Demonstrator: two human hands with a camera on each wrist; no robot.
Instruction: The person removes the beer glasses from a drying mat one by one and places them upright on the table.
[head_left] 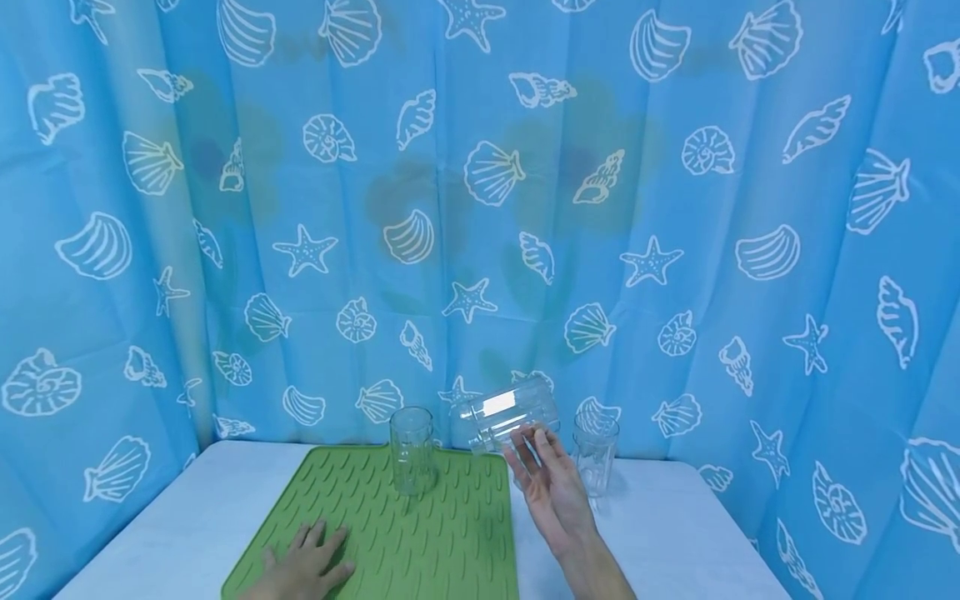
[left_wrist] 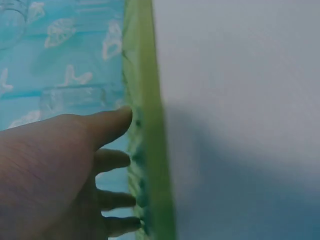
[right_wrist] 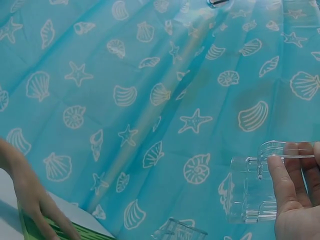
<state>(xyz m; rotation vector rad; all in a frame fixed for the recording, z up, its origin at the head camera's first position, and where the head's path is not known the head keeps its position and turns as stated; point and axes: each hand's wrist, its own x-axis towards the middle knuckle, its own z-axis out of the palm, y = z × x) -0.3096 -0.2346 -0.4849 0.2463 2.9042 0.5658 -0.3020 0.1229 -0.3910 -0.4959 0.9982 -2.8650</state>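
My right hand (head_left: 558,500) grips a clear glass mug (head_left: 513,410), held on its side above the back right edge of a green ridged mat (head_left: 360,533). In the right wrist view the fingers curl about the handle of this mug (right_wrist: 237,192). My left hand (head_left: 300,571) rests on the front left part of the mat, fingers spread and holding nothing. From the left wrist, the left hand (left_wrist: 55,170) shows its fingertips at the mat (left_wrist: 157,165). A second clear glass (head_left: 412,454) stands upright near the back of the mat.
Another clear glass (head_left: 596,458) stands upright on the white table (head_left: 675,533), right of the mat and behind my right hand. A blue curtain (head_left: 480,250) with white shell and starfish prints hangs behind the table and along both sides.
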